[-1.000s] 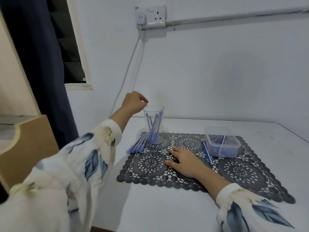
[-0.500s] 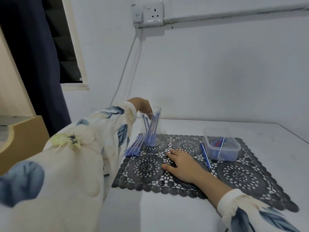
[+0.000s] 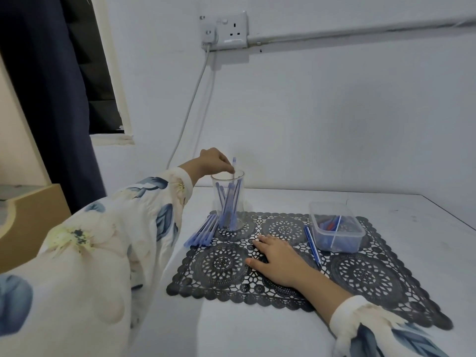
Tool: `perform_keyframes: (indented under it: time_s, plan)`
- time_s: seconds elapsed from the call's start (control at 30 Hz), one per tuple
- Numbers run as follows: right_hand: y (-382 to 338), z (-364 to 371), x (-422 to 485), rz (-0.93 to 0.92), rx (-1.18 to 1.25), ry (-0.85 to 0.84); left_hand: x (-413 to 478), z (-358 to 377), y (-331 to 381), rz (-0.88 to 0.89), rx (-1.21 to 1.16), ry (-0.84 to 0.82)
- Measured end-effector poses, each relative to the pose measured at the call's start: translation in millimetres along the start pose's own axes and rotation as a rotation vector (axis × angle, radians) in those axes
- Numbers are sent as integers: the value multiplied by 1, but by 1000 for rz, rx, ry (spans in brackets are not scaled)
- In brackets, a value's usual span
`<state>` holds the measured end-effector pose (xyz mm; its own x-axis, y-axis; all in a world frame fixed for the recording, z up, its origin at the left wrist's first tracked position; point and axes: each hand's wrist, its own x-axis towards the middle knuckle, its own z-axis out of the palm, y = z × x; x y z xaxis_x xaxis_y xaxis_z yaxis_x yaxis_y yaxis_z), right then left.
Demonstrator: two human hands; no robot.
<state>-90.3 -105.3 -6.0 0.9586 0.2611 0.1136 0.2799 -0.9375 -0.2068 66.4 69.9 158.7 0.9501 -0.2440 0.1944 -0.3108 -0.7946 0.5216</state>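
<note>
A clear glass (image 3: pixel 228 202) stands on the far left of a black lace mat (image 3: pixel 360 274) and holds several blue pens. My left hand (image 3: pixel 213 162) hovers over the rim of the glass and pinches one blue pen (image 3: pixel 234 166) upright, its lower part still inside the glass. A bundle of blue pens (image 3: pixel 202 231) lies flat on the mat, left of the glass. My right hand (image 3: pixel 277 256) rests palm down on the mat with straight fingers, holding nothing.
A clear plastic box (image 3: pixel 336 229) with blue and red pens sits on the mat's far right; one blue pen (image 3: pixel 313 245) lies beside it. The white table (image 3: pixel 425 240) meets a wall with a socket (image 3: pixel 226 29) and hanging cable. A wooden piece (image 3: pixel 28 220) stands left.
My left hand dipped to the glass, then rose above its rim, pinching a pen and lifting it partway out. My right hand stayed flat on the mat.
</note>
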Motion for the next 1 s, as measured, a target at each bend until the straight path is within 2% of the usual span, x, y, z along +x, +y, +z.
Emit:
perform_keyframes:
  time_s: [0.13,0.43,0.6,0.73,0.83,1.0]
  plan:
    - [-1,-1,-2,7,15,-1,-7,-7,-1,37,-86,93]
    - [-7,-4,-10,8,33,49,-44,-46,38,212,-522,420]
    - [-10,-8,-14,-22,47,194,-82,-57,58,315,-707,426]
    - [-13,-13,-18,-61,58,311,-116,-34,59,327,-680,345]
    - [-13,-17,-23,-75,85,394,-133,-3,46,328,-534,272]
    - [-15,-21,-28,-89,150,592,-152,57,20,323,-333,246]
